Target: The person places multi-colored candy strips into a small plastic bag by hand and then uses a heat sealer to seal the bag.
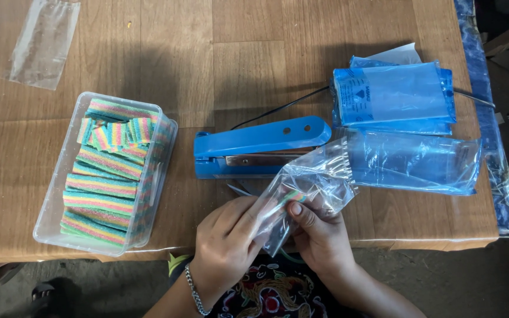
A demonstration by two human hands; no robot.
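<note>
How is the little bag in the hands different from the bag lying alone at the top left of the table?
The held bag is crumpled and puffed open; the lone bag lies flat.
The held bag has a bit of rainbow candy inside; the lone bag looks empty.
The held bag is gripped by the left hand and right hand at the table's near edge; the lone bag is untouched, far off.
Both are small, clear plastic bags.

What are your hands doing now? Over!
Left hand and right hand both gripping small clear bag, rainbow candy piece inside. Blue heat sealer just beyond. Nothing blocking.
</note>
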